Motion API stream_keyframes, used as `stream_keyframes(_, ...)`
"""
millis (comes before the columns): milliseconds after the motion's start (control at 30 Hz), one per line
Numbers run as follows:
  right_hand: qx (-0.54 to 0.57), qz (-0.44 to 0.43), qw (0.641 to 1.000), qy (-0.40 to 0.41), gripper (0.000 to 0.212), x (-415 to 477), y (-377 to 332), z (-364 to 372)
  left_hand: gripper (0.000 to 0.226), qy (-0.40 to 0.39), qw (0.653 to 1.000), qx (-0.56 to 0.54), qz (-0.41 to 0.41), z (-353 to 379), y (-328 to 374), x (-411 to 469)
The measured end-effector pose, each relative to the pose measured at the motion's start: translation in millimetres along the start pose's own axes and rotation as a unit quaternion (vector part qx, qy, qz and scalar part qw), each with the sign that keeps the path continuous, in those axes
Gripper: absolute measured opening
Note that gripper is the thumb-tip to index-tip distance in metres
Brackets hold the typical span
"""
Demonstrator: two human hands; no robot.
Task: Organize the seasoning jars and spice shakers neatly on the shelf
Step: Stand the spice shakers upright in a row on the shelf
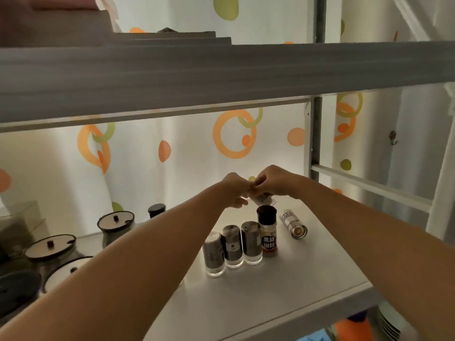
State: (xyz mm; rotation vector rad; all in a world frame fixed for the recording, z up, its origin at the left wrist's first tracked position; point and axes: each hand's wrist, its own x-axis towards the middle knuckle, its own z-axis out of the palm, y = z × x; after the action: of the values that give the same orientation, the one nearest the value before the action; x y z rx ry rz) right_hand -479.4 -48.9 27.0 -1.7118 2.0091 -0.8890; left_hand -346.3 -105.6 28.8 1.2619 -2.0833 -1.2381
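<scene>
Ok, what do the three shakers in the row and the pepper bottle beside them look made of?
Three shakers: matte grey sleeves, probably brushed steel, over clear bases, glass or acrylic, since light passes through. Pepper bottle: clear body, likely plastic, brownish contents showing below the label; dark glossy cap, probably plastic.

Smooth, matt white board for the shelf [283,303]; dull grey finish on the upper shelf [221,75]. Brushed, satin metal sleeves over clear, glossy bases on the row of three shakers [232,244]. Glossy dark plastic cap, clear body and printed paper label on the pepper bottle [268,232]. Polished, shiny metal on the grinder [294,223]. Dark sheen with matt pale lids on the lidded jars [115,223]. Thin, translucent printed sheet for the curtain [197,143]. Clear glossy wall and printed label on the small jar [262,199] pinched by the left hand [235,190] and right hand [273,183].
</scene>
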Motion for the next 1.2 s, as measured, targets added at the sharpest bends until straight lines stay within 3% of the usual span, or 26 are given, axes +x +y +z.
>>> stream_keyframes(200, 0.068, -0.072, 0.991, 0.094, 0.039, -49, -7, -32, 0.046, 0.019, 0.992, -0.045, 0.118, -5, 35, -29)
stream_keyframes(267, 0.126, -0.074, 0.984, 0.104, 0.03, -65, -6, -43, 0.038, 0.024, 0.984, -0.027, 0.175, -6, 46, -42)
stream_keyframes(433, 0.167, -0.078, 0.977, 0.105, 0.032, -93, -5, -52, 0.026, 0.014, 0.968, 0.017, 0.25, -6, 61, -66)
stream_keyframes(900, 0.149, -0.101, 0.972, 0.149, 0.026, -126, -1, -40, 0.029, 0.015, 0.957, 0.063, 0.284, 8, 76, -87)
stream_keyframes(1067, 0.111, -0.09, 0.973, 0.179, 0.024, -132, 11, -42, 0.03, 0.029, 0.922, 0.213, 0.321, 33, 74, -88)
stream_keyframes(1200, 0.042, -0.069, 0.984, 0.158, 0.034, -129, 22, -42, 0.038, 0.054, 0.905, 0.29, 0.306, 42, 70, -80)
